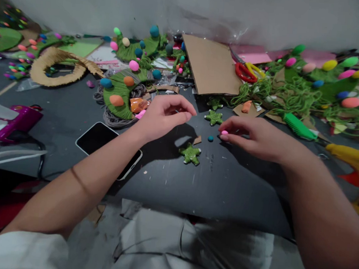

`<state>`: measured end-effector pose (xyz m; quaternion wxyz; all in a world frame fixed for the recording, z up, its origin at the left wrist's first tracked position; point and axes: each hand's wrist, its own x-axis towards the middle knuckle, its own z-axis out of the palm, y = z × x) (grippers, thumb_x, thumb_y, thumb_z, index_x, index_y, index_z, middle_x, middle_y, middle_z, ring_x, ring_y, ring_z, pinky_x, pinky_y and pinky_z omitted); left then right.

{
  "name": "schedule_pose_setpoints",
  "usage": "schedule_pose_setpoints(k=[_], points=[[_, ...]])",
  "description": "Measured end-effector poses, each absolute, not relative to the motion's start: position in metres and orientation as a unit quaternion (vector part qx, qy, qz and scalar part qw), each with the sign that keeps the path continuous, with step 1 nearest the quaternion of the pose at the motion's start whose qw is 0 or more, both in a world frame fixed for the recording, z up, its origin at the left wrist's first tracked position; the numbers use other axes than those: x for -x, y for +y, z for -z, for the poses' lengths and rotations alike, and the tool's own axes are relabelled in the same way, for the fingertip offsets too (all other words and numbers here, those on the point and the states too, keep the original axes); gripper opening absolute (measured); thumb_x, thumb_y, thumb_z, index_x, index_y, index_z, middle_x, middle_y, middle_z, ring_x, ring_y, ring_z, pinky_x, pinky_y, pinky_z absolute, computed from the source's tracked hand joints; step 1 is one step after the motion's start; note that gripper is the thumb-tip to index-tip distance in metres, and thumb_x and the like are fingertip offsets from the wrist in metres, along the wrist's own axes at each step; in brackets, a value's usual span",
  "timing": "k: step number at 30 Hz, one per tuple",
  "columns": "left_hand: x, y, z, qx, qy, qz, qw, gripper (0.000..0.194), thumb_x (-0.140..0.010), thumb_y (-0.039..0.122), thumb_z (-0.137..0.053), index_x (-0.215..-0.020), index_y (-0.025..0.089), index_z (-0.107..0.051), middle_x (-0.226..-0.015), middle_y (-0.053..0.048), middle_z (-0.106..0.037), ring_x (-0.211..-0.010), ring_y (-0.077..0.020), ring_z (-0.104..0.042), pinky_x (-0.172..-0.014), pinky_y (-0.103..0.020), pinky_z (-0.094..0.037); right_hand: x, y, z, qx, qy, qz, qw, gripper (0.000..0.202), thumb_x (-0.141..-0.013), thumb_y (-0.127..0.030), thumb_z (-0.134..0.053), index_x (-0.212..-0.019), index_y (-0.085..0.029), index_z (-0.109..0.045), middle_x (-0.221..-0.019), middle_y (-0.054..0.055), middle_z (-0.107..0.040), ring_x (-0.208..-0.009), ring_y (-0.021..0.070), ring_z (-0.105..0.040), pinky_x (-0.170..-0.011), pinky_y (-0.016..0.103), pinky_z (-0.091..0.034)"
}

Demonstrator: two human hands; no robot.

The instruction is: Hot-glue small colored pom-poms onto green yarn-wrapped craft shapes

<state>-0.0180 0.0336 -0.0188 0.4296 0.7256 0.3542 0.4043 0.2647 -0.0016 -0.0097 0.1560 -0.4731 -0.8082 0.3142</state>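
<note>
My right hand is closed, pinching a small pink ball between thumb and fingertips just above the dark table. Beside those fingertips a small teal ball lies on the table. My left hand hovers with its fingers curved and a gap to the thumb; I see nothing in it. Below and to its right rests a green yarn-wrapped star with pale tips, and a scrap of cardboard lies by it. A second green star sits between the two hands, farther back.
A phone lies partly under my left forearm. At right are a yellow glue gun, a green brush-like tool and red-handled scissors. Behind stand a cardboard sheet, a green wrapped ring and a straw-coloured ring.
</note>
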Motion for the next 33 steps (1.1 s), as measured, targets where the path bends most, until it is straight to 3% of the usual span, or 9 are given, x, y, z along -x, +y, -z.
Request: schedule_pose_setpoints(k=[4, 17, 21, 26, 28, 31, 33], points=[[0.019, 0.034, 0.019, -0.726, 0.356, -0.409, 0.422, 0.006, -0.079, 0.018, -0.073, -0.083, 0.019, -0.078, -0.083, -0.003, -0.072, -0.077, -0.0148, -0.062, -0.067, -0.029, -0.046, -0.264, 0.0, 0.012, 0.465, -0.818, -0.308, 0.143, 0.038, -0.091, -0.057, -0.068, -0.09, -0.02, -0.076, -0.08, 0.006, -0.073, -0.069, 0.0195, -0.062, -0.065, 0.033, -0.046], [0.027, 0.04, 0.015, -0.715, 0.362, -0.45, 0.394, 0.007, -0.08, 0.018, -0.074, -0.083, 0.021, -0.079, -0.084, -0.003, -0.075, -0.078, -0.0156, -0.066, -0.073, -0.031, -0.054, -0.265, 0.003, 0.021, 0.458, -0.824, -0.303, 0.141, 0.033, -0.084, -0.052, -0.079, -0.097, -0.022, -0.078, -0.091, 0.006, -0.068, -0.071, 0.0178, -0.061, -0.066, 0.032, -0.049], [0.036, 0.047, 0.012, -0.693, 0.359, -0.485, 0.395, 0.01, -0.082, 0.019, -0.072, -0.086, 0.024, -0.079, -0.086, -0.002, -0.074, -0.078, -0.0159, -0.066, -0.073, -0.034, -0.055, -0.268, 0.003, 0.019, 0.454, -0.825, -0.304, 0.142, 0.036, -0.084, -0.056, -0.077, -0.099, -0.023, -0.078, -0.091, 0.006, -0.07, -0.072, 0.0185, -0.062, -0.067, 0.033, -0.051], [0.059, 0.057, -0.007, -0.63, 0.345, -0.56, 0.413, 0.013, -0.079, 0.013, -0.073, -0.083, 0.024, -0.078, -0.081, 0.001, -0.072, -0.072, -0.0108, -0.061, -0.065, -0.03, -0.048, -0.267, 0.0, 0.013, 0.463, -0.823, -0.28, 0.175, 0.031, -0.09, -0.055, -0.07, -0.097, -0.025, -0.077, -0.091, 0.006, -0.074, -0.076, 0.0218, -0.065, -0.068, 0.036, -0.05], [0.071, 0.061, -0.015, -0.612, 0.384, -0.557, 0.41, 0.011, -0.078, 0.012, -0.074, -0.081, 0.022, -0.078, -0.083, 0.001, -0.073, -0.072, -0.0107, -0.061, -0.062, -0.029, -0.046, -0.264, -0.002, 0.009, 0.486, -0.81, -0.26, 0.202, 0.031, -0.094, -0.055, -0.065, -0.09, -0.026, -0.075, -0.084, 0.005, -0.074, -0.073, 0.022, -0.064, -0.065, 0.036, -0.046], [0.087, 0.066, -0.019, -0.611, 0.447, -0.51, 0.408, 0.013, -0.078, 0.01, -0.072, -0.083, 0.019, -0.079, -0.093, -0.002, -0.076, -0.077, -0.0131, -0.065, -0.065, -0.03, -0.047, -0.259, -0.005, 0.005, 0.525, -0.788, -0.236, 0.218, 0.046, -0.098, -0.06, -0.057, -0.071, -0.024, -0.068, -0.062, 0.003, -0.062, -0.058, 0.0194, -0.053, -0.058, 0.036, -0.038], [0.095, 0.069, -0.018, -0.644, 0.493, -0.456, 0.366, 0.014, -0.078, 0.012, -0.072, -0.088, 0.017, -0.08, -0.096, -0.004, -0.077, -0.083, -0.0164, -0.067, -0.069, -0.031, -0.049, -0.256, -0.005, 0.004, 0.527, -0.789, -0.219, 0.229, 0.048, -0.1, -0.058, -0.054, -0.071, -0.024, -0.069, -0.062, 0.004, -0.062, -0.059, 0.0197, -0.053, -0.06, 0.037, -0.04]])
